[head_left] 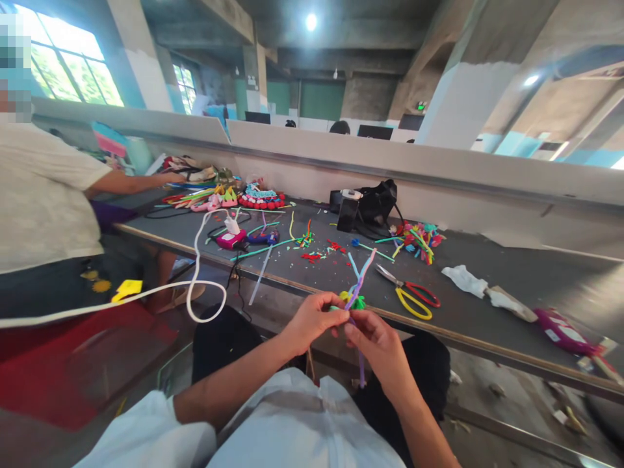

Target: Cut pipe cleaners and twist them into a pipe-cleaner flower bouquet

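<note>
My left hand (316, 320) and my right hand (379, 339) meet just off the table's front edge, fingers pinched together. Between them is a bundle of pipe cleaners (359, 285), purple low down, with light blue and pink ends spreading upward. A purple length (361, 369) hangs below my fingers. Right behind my fingertips shows a small yellow and green pipe-cleaner piece (359, 301), partly hidden; I cannot tell whether it is held or lies on the table. Scissors (408, 290) with one red and one yellow handle lie to the right, blades partly apart.
On the dark table (492, 253) lie cut scraps (312, 256), a bundle of colourful pipe-cleaner flowers (420, 239), a black bag (379, 201) and a magenta tool (565, 331). A white cable (197, 260) loops off the front edge. At left, a co-worker's arm (131, 184) reaches over the table.
</note>
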Tool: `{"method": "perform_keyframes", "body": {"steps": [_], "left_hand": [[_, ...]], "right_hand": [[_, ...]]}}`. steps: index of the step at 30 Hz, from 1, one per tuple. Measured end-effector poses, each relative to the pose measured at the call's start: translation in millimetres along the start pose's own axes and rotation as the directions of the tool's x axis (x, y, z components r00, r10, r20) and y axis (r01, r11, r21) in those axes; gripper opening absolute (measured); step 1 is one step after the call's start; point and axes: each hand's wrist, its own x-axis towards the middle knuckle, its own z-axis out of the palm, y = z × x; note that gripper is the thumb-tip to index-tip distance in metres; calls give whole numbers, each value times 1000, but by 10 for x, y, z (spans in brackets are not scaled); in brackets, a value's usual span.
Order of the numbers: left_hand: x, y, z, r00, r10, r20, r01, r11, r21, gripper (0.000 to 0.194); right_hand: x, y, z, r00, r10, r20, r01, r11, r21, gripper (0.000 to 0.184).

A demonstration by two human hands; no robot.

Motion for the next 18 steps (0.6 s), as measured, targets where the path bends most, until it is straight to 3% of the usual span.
{"method": "perform_keyframes", "body": {"steps": [6,10,14,18], "left_hand": [[-39,46,-29,990,7,139,-2,999,-35,24],[-40,19,-27,994,102,42,-108,978,178,16],[-28,-30,-32,948,318,-7,-270,815,512,8],[-3,-109,-45,880,470,73,-401,651,645,14]], "right_hand": [[-44,71,-39,995,0,-100,-12,993,-120,26],[-62,79,-39,995,-11,-104,-10,979,-202,28],[-90,71,-28,987,-107,-119,59,933,-354,24],[-112,44,-23,976,-189,-104,120,876,-468,21]]}}
